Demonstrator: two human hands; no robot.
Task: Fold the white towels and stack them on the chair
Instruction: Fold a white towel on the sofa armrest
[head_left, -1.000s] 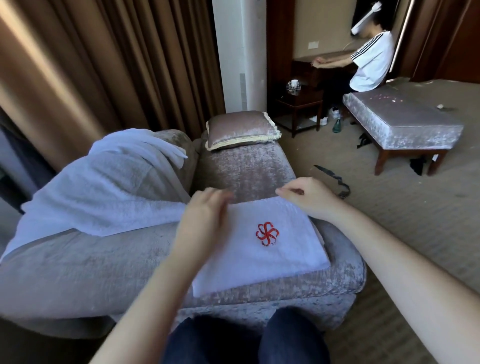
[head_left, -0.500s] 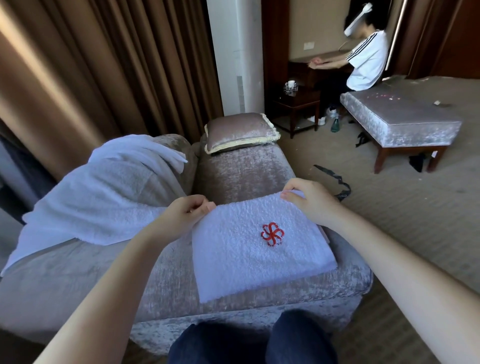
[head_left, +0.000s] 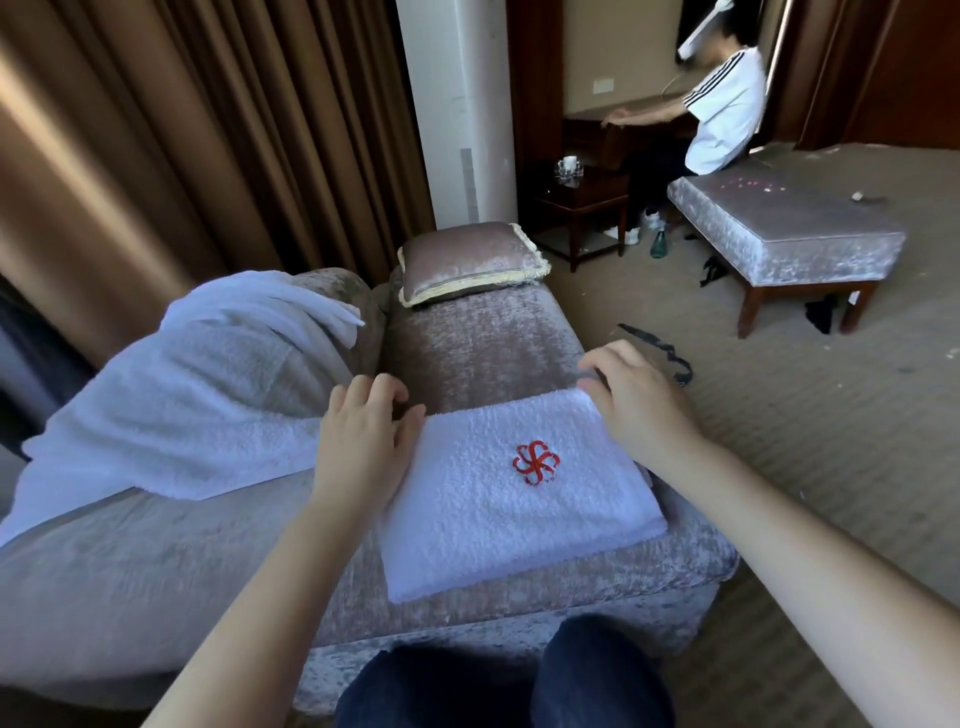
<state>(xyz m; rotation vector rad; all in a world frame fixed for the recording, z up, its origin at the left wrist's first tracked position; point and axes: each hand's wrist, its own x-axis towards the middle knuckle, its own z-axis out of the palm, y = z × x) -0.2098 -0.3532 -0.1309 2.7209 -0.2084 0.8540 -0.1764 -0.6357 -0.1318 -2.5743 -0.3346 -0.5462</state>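
1. Far L: brown curtains (head_left: 182, 130) are seen hanging behind the chair (head_left: 483, 343).
2. An unfolded white towel (head_left: 197, 395) is draped over the chair's L armrest. It is bunched at the top, and its lower edge is spread down toward the seat.
3. A cushion (head_left: 467, 262) w/ pale fringe is laid at the far end of the velvet seat.
4. L hand (head_left: 363, 436) is held at the far-L corner of the folded towel (head_left: 514, 499). Fingers are loose & slightly spread, and nothing is gripped. Thumb side is seen at the towel's edge; contact can't be confirmed.
5. The folded towel is laid flat on the near end of the seat, approx. rectangular, w/ a red emblem (head_left: 536, 462) facing up near its middle.
6. R hand (head_left: 639, 405) is placed at the towel's far-R corner. Fingers are relaxed, gently curved & blurred, w/ nothing pinched.
7. A black strap (head_left: 670, 353) is seen on the carpet (head_left: 831, 415), just beyond the R hand.
8. Background R: a dark side table (head_left: 582, 202) w/ cups on top, a green bottle (head_left: 658, 244) on the floor, & a person in a white shirt (head_left: 727, 119) seated at a padded bench (head_left: 789, 228).
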